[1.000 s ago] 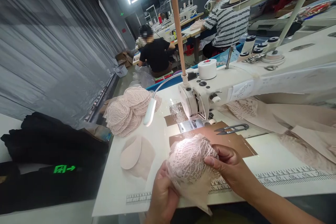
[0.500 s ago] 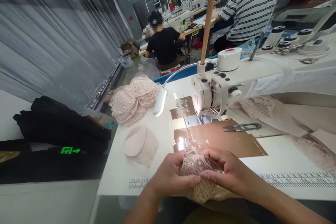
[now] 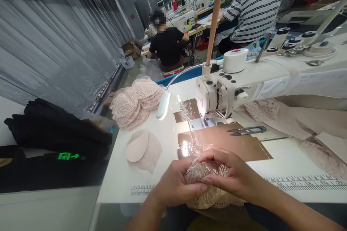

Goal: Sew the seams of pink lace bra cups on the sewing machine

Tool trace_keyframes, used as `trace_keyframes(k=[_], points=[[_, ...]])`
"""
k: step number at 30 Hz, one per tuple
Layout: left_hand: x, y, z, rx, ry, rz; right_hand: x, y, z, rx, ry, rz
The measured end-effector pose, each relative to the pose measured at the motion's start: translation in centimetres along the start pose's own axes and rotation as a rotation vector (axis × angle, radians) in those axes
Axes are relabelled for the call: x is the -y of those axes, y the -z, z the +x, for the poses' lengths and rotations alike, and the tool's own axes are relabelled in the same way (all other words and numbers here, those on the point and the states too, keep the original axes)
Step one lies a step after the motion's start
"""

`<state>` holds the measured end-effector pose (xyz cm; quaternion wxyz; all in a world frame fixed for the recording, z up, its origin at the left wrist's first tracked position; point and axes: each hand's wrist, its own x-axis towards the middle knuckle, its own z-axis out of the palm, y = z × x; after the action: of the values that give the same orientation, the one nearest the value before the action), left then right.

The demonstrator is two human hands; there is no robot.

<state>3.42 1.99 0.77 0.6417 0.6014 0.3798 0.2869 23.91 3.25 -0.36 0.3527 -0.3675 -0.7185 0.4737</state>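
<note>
A beige lace piece point(image 3: 207, 199) is bunched up at the table's front edge, its scalloped border hanging over the lap. My left hand point(image 3: 181, 180) grips its left side, thumb laid across the front. From the right, my right hand point(image 3: 226, 171) pinches the top of the lace, fingers curled over it and thumb in front. Both thumbs nearly meet; the fingertips behind the fabric are partly hidden. Beyond the hands stands a white sewing machine point(image 3: 214, 95) with its lamp lit. Black thread snips point(image 3: 248, 130) lie on the brown taped surface point(image 3: 217, 139) beside the needle area.
On the left of the white table point(image 3: 114, 184) sit stacked lace cups point(image 3: 130, 106) and a round pale pad on sheer fabric point(image 3: 139, 148). More lace fabric point(image 3: 292, 115) lies under the machine arm. A bendable lamp point(image 3: 164, 104) leans over the table. Two co-workers sit farther back.
My right hand has shifted its fingers up and left over the lace top. The lace has turned a little, with more scalloped edge showing below. The view has shifted slightly.
</note>
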Motion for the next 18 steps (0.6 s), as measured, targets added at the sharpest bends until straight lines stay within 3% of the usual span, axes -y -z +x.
trace_keyframes(k=[4,6,11,18], points=[[0.32,0.02,0.00,-0.013,0.015,0.075,0.40,-0.14,0.27,0.098,-0.119,-0.060],[0.38,0.10,-0.06,-0.025,0.025,0.106,0.57,-0.11,0.40,0.099,-0.099,-0.043],[0.46,0.19,-0.02,-0.020,0.014,0.126,0.81,-0.26,0.62,-0.036,0.034,0.038],[-0.09,0.67,0.22,-0.012,0.011,0.035,0.52,-0.46,0.51,-0.148,0.020,0.018]])
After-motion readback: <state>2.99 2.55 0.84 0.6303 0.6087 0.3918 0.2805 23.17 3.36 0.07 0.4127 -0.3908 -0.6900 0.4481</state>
